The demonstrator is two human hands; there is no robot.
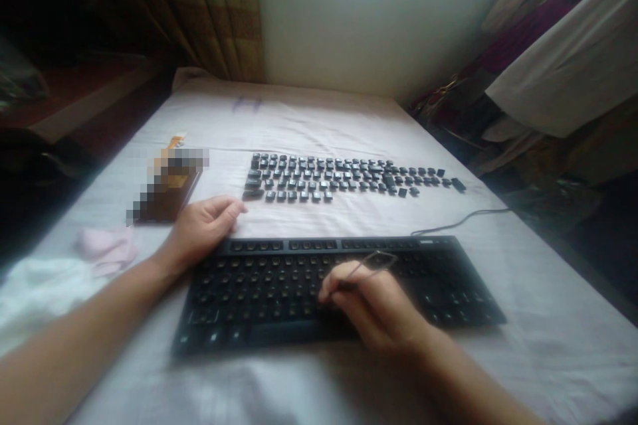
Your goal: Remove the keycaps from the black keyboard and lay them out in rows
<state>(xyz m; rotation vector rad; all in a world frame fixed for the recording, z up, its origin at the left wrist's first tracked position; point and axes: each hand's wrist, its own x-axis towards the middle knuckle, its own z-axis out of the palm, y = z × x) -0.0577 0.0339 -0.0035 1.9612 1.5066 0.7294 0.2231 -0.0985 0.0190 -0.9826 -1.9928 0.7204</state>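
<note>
A black keyboard (279, 332) lies on the bed, most of its keys stripped of their caps, with the space bar and a few bottom-row keys in place. My right hand (383, 312) is over its middle, pinching a thin bent-wire tool (379, 261) whose loop sticks up above the knuckles. The tool's lower end is hidden by my fingers. At the keyboard's upper left corner rests my left hand (207, 222), fingers curled together and thumb alongside, with nothing visible in it. Beyond the keyboard, loose black keycaps (312, 186) stand in rows on the sheet.
A brown box-like object (169, 199), partly pixelated, sits left of the keycaps. Pink cloth (107, 249) and white cloth (40, 295) lie at the left. The keyboard's cable (463, 218) runs right. Curtains and a wall are behind the bed; fabrics hang at the right.
</note>
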